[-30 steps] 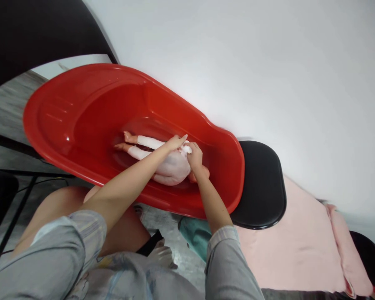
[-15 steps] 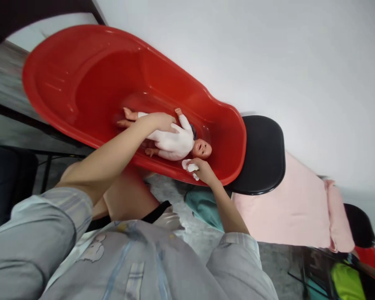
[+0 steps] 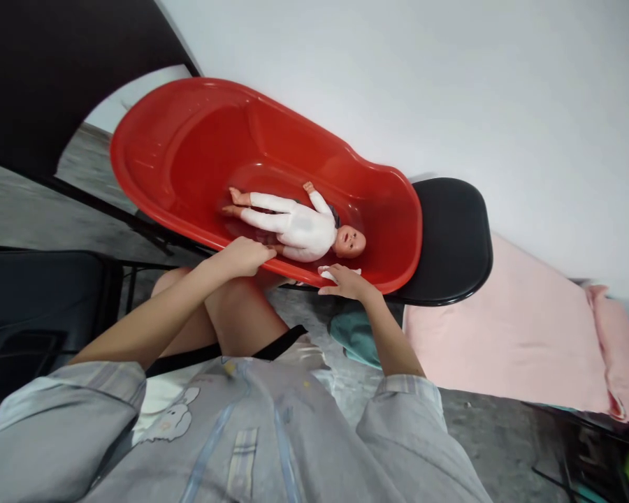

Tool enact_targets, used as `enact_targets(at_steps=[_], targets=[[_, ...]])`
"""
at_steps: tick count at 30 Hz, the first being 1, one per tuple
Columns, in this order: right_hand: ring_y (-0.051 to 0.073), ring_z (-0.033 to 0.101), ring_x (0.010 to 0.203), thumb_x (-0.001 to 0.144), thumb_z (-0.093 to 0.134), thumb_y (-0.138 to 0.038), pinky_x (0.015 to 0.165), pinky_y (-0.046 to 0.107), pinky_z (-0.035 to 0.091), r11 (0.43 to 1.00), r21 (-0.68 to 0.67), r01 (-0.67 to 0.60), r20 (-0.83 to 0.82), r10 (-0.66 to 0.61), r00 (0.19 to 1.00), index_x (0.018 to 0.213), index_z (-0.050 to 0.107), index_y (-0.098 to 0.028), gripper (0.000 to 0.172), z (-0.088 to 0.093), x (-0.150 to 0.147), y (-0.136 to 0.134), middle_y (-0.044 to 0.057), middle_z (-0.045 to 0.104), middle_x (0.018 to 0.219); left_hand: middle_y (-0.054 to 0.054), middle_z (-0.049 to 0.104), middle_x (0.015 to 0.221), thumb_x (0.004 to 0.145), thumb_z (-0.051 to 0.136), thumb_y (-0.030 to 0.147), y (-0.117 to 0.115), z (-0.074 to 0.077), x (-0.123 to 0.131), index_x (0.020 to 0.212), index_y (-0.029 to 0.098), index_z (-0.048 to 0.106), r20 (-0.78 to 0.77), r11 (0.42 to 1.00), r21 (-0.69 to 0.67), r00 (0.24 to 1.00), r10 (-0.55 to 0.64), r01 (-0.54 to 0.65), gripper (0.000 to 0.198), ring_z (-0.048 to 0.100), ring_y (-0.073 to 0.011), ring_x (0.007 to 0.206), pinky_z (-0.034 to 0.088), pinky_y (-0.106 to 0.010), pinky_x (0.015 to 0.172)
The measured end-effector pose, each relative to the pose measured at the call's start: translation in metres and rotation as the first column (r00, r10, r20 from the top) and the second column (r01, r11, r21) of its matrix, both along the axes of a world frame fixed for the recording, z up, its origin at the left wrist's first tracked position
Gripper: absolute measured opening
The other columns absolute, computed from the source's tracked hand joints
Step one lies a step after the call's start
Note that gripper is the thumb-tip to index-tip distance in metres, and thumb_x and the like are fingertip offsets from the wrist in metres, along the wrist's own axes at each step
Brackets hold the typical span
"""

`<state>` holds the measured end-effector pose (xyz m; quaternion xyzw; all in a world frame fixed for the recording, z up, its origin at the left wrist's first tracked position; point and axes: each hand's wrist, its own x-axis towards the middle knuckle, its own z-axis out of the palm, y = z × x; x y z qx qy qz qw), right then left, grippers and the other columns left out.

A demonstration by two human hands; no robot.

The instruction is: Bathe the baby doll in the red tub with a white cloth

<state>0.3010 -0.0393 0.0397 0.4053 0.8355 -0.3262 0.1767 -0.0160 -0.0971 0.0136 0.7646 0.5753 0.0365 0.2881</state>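
**A:** Where is the doll (image 3: 298, 227), and why does it lie so steady?

**B:** It's flat on its back on the floor of the tub (image 3: 189, 154), face up, with its head toward the end that sits on the chair (image 3: 451, 237). I'd say the hollow of the floor cradles it, so nothing needs to hold it. No hand touches it.

**A:** Where are the hands, then?

**B:** Both are on the near rim. The left hand (image 3: 246, 256) rests there just below the doll's hip. Its fingers (image 3: 266, 253) are loosely bent and hold nothing I can see. The right hand (image 3: 349, 283) is near the doll's head, fingers (image 3: 329, 285) stretched almost flat over a white cloth (image 3: 326, 274). They seem to pin the cloth to the rim rather than grip it, which would keep it from sliding off the sloped plastic.

**A:** What carries the tub's other end?

**B:** There is dark framework under it, but I cannot tell what.

**A:** What differs from before?

**B:** A second ago both hands were down on the doll, which was turned away with its face hidden. Half a second ago it was already face up. The left hand lay across its middle, and the right hand held the cloth bunched beside its head. Now the left hand has drawn back to the rim and the right has flattened out. The doll has barely shifted within the tub since that second picture.
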Motion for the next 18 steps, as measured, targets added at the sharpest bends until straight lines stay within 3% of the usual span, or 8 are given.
enact_targets(at_steps=[2, 3, 7, 14, 18], targets=[[0.041, 0.059, 0.14, 0.084, 0.094, -0.041, 0.119, 0.051, 0.046, 0.997, 0.047, -0.065, 0.089, 0.061, 0.994, 0.162, 0.054, -0.015, 0.092, 0.003, -0.003, -0.004, 0.02, 0.059, 0.154, -0.015, 0.073, 0.138, 0.092, 0.063, 0.016, 0.001, 0.003, 0.001, 0.146, 0.028, 0.074, -0.041, 0.999, 0.006, 0.999, -0.031, 0.032, 0.057, 0.066, -0.0407, 0.128, 0.05, -0.044, 0.108], [0.04, 0.06, 0.138, 0.083, 0.095, -0.034, 0.117, 0.049, 0.047, 0.993, 0.076, -0.095, 0.131, 0.084, 0.988, 0.164, 0.052, -0.015, 0.094, 0.004, -0.005, -0.006, 0.02, 0.06, 0.153, -0.015, 0.073, 0.138, 0.091, 0.063, 0.015, 0.001, 0.006, 0.002, 0.146, 0.028, 0.075, -0.049, 0.999, 0.013, 0.998, -0.042, 0.043, 0.057, 0.065, -0.0418, 0.129, 0.05, -0.045, 0.108], [0.036, 0.066, 0.128, 0.089, 0.074, -0.007, 0.107, 0.043, 0.052, 0.969, 0.191, -0.158, 0.216, 0.116, 0.97, 0.163, 0.055, -0.015, 0.077, 0.008, -0.011, -0.013, 0.019, 0.065, 0.144, -0.016, 0.073, 0.139, 0.09, 0.061, 0.014, 0.002, 0.015, 0.006, 0.139, 0.025, 0.08, -0.02, 0.997, 0.062, 0.999, -0.047, 0.048, 0.054, 0.063, -0.0447, 0.135, 0.049, -0.047, 0.112], [0.035, 0.068, 0.126, 0.087, 0.073, -0.008, 0.103, 0.04, 0.054, 0.957, 0.221, -0.188, 0.233, 0.135, 0.963, 0.16, 0.058, -0.018, 0.076, 0.013, -0.007, -0.02, 0.017, 0.068, 0.141, -0.01, 0.061, 0.159, 0.092, 0.055, 0.016, -0.002, 0.026, 0.011, 0.15, 0.033, 0.073, -0.045, 0.994, 0.066, 0.995, -0.085, 0.088, 0.063, 0.062, -0.0405, 0.136, 0.051, -0.047, 0.112], [0.033, 0.068, 0.125, 0.087, 0.072, -0.008, 0.107, 0.04, 0.053, 0.955, 0.228, -0.19, 0.239, 0.134, 0.962, 0.161, 0.057, -0.014, 0.076, 0.011, -0.004, -0.025, 0.018, 0.067, 0.142, -0.012, 0.065, 0.154, 0.09, 0.061, 0.016, -0.008, 0.031, 0.012, 0.147, 0.032, 0.076, -0.012, 0.996, 0.056, 0.998, -0.063, 0.064, 0.061, 0.063, -0.0423, 0.136, 0.051, -0.047, 0.111]])
